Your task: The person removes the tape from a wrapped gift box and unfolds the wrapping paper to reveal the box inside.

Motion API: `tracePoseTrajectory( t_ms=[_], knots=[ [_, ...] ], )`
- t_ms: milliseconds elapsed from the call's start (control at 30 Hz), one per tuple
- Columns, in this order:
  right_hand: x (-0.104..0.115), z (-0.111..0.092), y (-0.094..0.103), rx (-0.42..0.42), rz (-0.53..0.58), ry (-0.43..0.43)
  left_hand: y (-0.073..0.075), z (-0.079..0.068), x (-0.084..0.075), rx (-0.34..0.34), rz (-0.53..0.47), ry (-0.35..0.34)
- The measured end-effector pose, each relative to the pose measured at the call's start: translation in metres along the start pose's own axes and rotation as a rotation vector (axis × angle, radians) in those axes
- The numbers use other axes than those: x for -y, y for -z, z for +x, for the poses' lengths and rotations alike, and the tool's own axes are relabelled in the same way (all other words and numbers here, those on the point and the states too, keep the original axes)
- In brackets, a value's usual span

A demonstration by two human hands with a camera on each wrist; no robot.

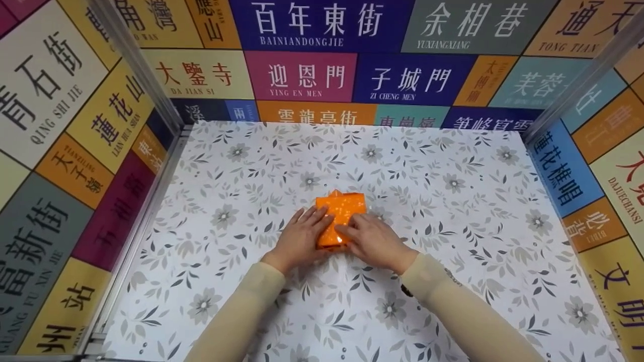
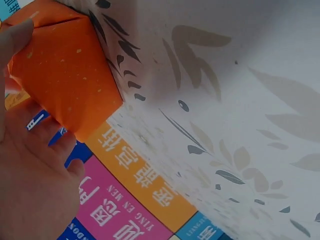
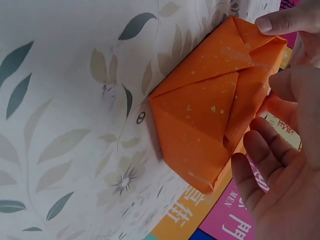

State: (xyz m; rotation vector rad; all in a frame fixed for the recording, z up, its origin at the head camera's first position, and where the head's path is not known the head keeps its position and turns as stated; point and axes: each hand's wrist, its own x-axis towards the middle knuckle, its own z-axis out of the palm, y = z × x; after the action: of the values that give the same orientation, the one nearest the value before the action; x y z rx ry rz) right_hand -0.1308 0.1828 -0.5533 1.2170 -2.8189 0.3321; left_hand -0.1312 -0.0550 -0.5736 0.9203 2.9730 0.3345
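A small package in shiny, gold-flecked orange paper [image 1: 347,203] lies on the patterned surface, and a bit of paper sticks up at its far end. My left hand [image 1: 303,235] rests along its left side with extended fingers reaching onto the top. From the other side, my right hand [image 1: 375,240] touches the top with loosely bent fingers. The right wrist view shows the near end of the orange package [image 3: 200,107] with overlapping slanted folds, a thumb [image 3: 280,22] pressing its upper corner. The left wrist view has the left hand [image 2: 37,165] beside the package [image 2: 70,70].
A white tabletop covering [image 1: 443,166] with grey flowers and leaves spreads under everything. Colourful sign panels [image 1: 302,75] stand along the back and both sides, with metal frame posts [image 1: 146,65] at the corners.
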Motion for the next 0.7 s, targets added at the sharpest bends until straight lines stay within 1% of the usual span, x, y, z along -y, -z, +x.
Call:
tracePoseTrajectory(
  t_ms=[67,167,333,500,600,700],
  knots=[
    [0.001,0.0,-0.001,-0.011,0.013,-0.001,0.002,0.0,0.001,0.028,-0.018,0.004],
    [0.001,-0.001,-0.001,-0.039,0.028,0.01,0.004,0.001,0.002,0.054,-0.009,0.0],
    [0.0,0.001,-0.001,-0.069,0.051,0.039,0.008,0.004,0.004,0.067,0.008,-0.004],
    [-0.001,0.006,0.003,-0.053,0.062,0.009,0.009,0.005,0.005,0.074,-0.008,-0.007],
    [-0.001,0.01,0.004,-0.039,0.066,-0.014,0.008,0.005,0.005,0.076,0.003,-0.007],
    [-0.001,0.015,0.006,-0.028,0.07,-0.015,0.007,0.004,0.006,0.078,0.017,-0.008]
  ],
)
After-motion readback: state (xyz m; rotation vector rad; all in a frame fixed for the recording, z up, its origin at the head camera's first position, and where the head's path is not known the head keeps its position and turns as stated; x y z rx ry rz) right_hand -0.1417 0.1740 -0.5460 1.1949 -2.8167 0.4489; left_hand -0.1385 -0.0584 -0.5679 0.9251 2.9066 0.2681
